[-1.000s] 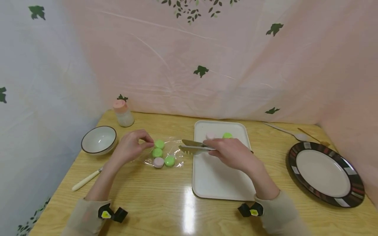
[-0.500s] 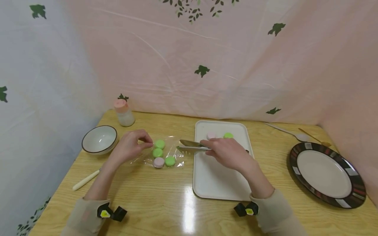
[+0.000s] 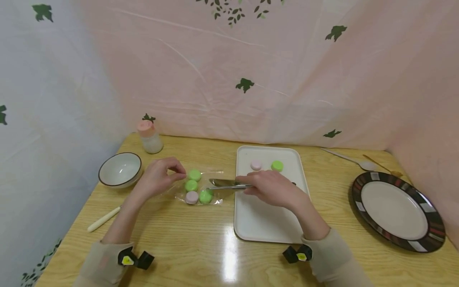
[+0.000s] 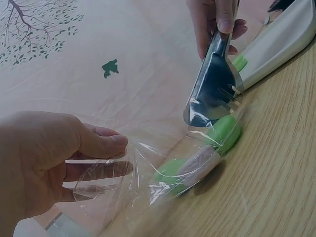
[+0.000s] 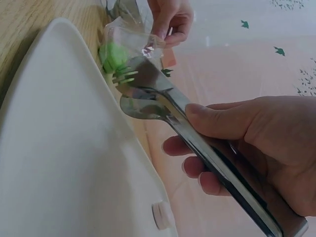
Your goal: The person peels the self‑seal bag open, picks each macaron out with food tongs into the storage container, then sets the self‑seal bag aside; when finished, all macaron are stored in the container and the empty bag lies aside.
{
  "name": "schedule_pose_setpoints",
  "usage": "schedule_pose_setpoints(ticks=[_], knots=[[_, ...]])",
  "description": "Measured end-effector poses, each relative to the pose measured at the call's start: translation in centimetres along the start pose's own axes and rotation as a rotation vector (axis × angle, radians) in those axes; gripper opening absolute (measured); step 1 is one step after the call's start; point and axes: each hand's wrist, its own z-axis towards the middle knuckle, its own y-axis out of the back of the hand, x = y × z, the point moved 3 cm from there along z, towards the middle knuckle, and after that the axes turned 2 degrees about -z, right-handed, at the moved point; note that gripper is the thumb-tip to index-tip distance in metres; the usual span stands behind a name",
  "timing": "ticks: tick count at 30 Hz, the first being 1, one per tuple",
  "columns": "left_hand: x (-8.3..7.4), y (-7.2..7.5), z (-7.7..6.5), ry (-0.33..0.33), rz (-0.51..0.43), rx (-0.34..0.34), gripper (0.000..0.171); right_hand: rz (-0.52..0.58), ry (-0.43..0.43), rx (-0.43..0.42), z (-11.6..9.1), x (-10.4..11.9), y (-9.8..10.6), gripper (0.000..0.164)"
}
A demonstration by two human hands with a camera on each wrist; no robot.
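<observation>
My left hand pinches the edge of a clear plastic bag between thumb and fingers. Inside it lie three green macarons and a pale lilac one. In my right hand is a pair of metal tongs, one tip toothed like a fork. The tips point left, at the bag's right end, close to the nearest green macaron; whether they touch it I cannot tell. Under my right hand lies a white rectangular tray, with a pink macaron and a green macaron at its far end.
On the left stand a dark-rimmed bowl and a pink-capped jar. A cream-handled utensil lies near my left forearm. At right are a dark-rimmed plate, a spoon and a thin brownish utensil.
My right hand has moved left and slightly nearer me, bringing the tong tips over the bag's right end. The left hand stays in place at the bag's edge.
</observation>
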Motion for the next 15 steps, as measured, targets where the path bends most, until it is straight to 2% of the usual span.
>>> schedule_pose_setpoints(ticks=[6, 15], knots=[[0.0, -0.2, 0.1, -0.030, 0.004, -0.023, 0.005, 0.035, 0.056, 0.044, -0.1, 0.3, 0.0, 0.037], [-0.2, -0.4, 0.2, -0.057, -0.025, -0.027, 0.006, 0.006, 0.090, 0.058, -0.1, 1.0, -0.2, 0.040]])
